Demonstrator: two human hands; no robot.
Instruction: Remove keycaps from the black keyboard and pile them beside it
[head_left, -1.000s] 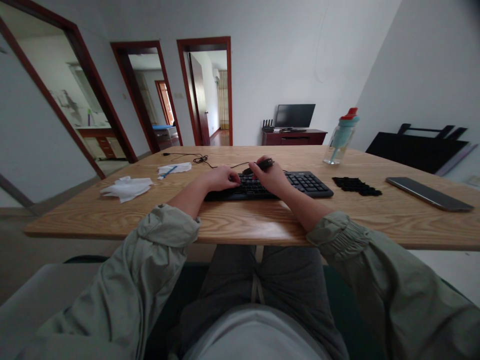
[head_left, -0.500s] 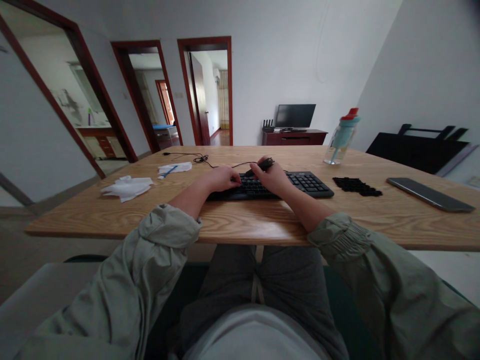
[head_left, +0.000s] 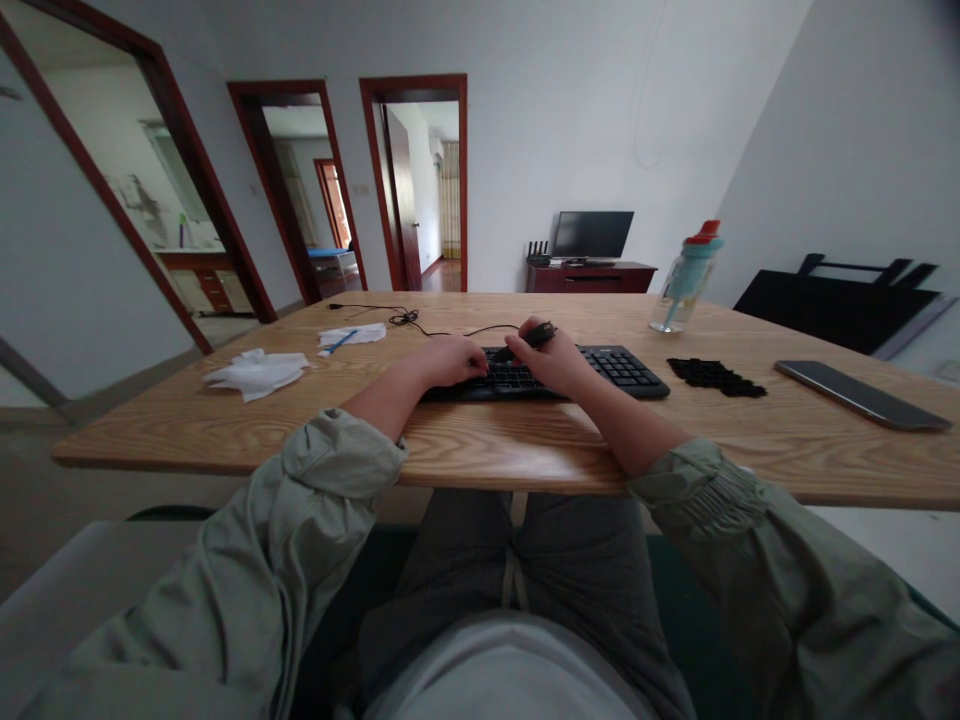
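A black keyboard [head_left: 626, 368] lies on the wooden table in front of me. My left hand [head_left: 454, 362] rests over its left part, thumb and fingers pinched together close to the keys; whether anything small is between them is hidden. Above the middle of the keyboard, my right hand [head_left: 551, 358] grips a dark stubby hand tool [head_left: 541, 335], its thick end up and its thinner end pointing down toward the keys. The tool's exact kind is unclear. A bundled black cable [head_left: 405, 317] runs behind the keyboard.
Right of the keyboard lie many small black pieces [head_left: 712, 376], apparently keycaps, and a grey flat device [head_left: 859, 394]. A water bottle [head_left: 682, 285] stands farther back. At left are a crumpled white tissue [head_left: 259, 374] and a blue stick-like brush [head_left: 339, 342] on another tissue.
My right hand and the tool have shifted slightly right and down. My left hand stays pinched at the keys, with the whole view shifted a little.
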